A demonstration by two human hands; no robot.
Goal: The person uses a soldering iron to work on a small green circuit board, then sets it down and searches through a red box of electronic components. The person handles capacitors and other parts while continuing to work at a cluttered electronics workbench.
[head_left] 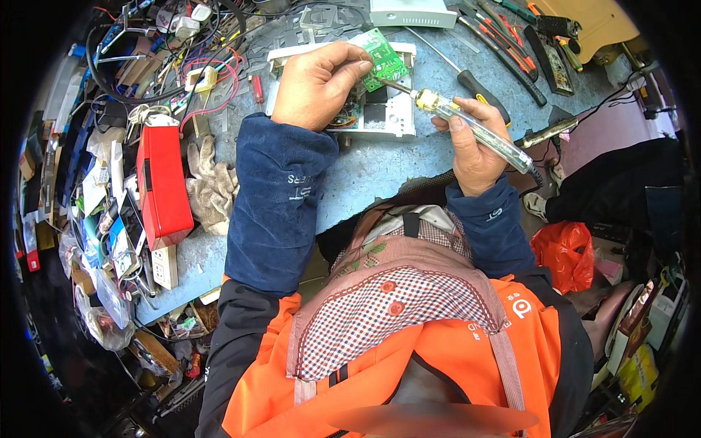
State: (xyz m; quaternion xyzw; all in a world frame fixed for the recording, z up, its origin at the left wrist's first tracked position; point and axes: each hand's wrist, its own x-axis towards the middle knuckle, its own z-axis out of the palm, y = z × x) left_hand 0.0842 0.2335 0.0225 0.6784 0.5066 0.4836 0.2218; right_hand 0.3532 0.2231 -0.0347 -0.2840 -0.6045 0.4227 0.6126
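Observation:
A green circuit board is pinched between the thumb and fingers of my left hand, tilted up above an open white device casing. Wires and dark parts show inside the casing. My right hand is closed around the clear handle of a soldering iron. The iron's tip points left, at the lower edge of the board; whether it touches cannot be made out. Just beyond my right hand lies a screwdriver with a black and yellow handle.
Several pliers and hand tools lie at the far right of the blue worktable. A white box stands at the back. On the left are a red box, a work glove, loose wires and piled parts. A red plastic bag sits lower right.

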